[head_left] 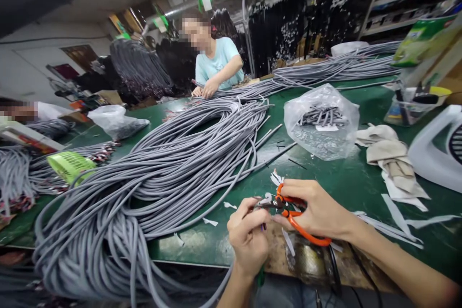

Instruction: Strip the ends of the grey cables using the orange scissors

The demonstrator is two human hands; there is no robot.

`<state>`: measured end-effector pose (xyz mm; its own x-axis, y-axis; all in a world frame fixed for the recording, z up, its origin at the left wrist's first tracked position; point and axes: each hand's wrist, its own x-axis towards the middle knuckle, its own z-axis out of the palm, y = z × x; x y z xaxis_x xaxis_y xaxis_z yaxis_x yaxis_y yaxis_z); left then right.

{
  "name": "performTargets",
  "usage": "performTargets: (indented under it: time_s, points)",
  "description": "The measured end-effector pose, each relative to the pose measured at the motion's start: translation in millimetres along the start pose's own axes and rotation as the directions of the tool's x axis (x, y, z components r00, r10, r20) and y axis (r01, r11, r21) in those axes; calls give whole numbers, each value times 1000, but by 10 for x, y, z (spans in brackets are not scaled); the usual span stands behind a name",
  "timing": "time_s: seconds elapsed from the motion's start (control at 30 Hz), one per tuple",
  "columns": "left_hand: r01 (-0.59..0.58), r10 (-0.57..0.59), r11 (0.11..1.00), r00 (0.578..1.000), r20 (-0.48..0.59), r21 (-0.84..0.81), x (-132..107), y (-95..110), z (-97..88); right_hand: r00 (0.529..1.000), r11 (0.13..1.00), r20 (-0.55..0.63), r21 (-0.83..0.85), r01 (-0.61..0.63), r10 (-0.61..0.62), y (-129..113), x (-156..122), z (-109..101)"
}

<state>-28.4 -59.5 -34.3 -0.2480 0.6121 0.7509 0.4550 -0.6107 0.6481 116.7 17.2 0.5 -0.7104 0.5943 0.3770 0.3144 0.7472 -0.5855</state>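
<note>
My right hand [317,207] is closed around the orange handles of a pair of scissors [303,231]. Their metal blades point left, reaching the fingertips of my left hand [249,236]. That hand is pinched on a cable end, mostly hidden by the fingers; a bit of dark coloured wire [263,226] shows below them. A whitish scrap [267,198] lies against the blades. To the left, a large coil of grey cables [162,168] spreads over the green table [195,245], with several loose ends pointing towards my hands.
A clear plastic bag [321,122] of short cable pieces stands beyond my hands. Cloth gloves [388,154], white strips [397,216] and a white appliance [440,149] are at the right. A green basket [70,166] sits left. Across the table, a co-worker [218,62] handles cables.
</note>
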Motion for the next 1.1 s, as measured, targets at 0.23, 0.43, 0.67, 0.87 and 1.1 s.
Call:
performTargets:
  time_s: [0.23,0.43,0.67,0.87,1.1]
  points:
    - [145,-146,986,989,-3,-87,-40,51,40,985,996,-155,59,-69,78,33,-14,-18]
    - [498,-473,857,862,179,-134,-13,133,117,946,840,-156,517,-167,284,-31,12,-54]
    - [626,-592,778,760,269,-57,22,139,136,889,768,-242,618,-167,389,-40,20,57]
    - [661,-643,734,750,152,-154,130,145,211,900,683,-181,713,-158,396,-39,26,72]
    - [661,-716,602,695,62,-448,112,109,190,870,520,-75,825,-220,487,-38,104,113]
